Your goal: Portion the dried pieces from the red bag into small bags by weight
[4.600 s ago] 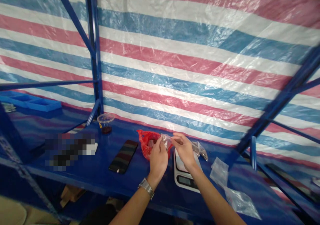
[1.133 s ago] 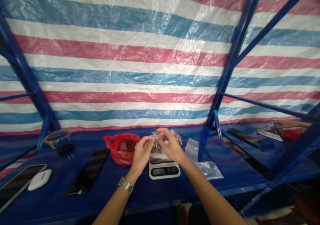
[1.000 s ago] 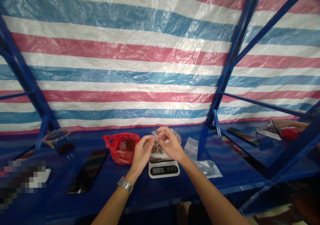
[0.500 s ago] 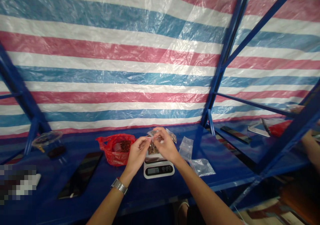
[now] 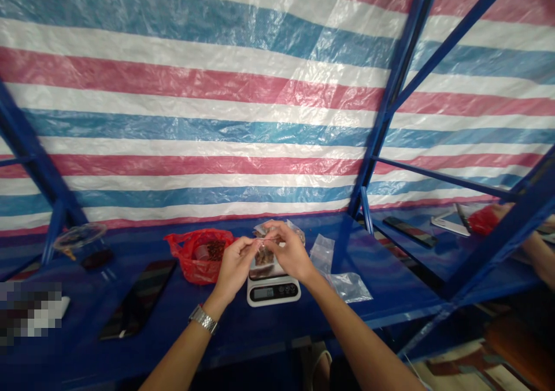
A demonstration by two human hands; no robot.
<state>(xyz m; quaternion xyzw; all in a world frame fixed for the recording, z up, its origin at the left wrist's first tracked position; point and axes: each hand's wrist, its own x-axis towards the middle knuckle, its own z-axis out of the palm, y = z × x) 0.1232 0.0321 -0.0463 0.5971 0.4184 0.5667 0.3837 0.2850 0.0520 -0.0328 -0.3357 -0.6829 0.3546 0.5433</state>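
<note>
Both hands pinch the top edge of a small clear zip bag with brown pieces inside. My left hand grips its left end, and my right hand its right end, with the fingertips almost meeting. The bag hangs just above or against the plate of a white kitchen scale; whether it touches cannot be made out. Left of the hands sits an open red plastic bag holding brown bits and a small clear cup. More filled clear bags lie partly hidden behind my right hand.
Flat clear bags lie right of the scale. At left are a black phone and a clear cup of dark drink. Blue metal posts frame the table. Another person's arm reaches in at far right near a red bag.
My hands keep their pinch on the zip bag and barely shift. The view has moved slightly. At far right the other person's hand has come over the red bag.
</note>
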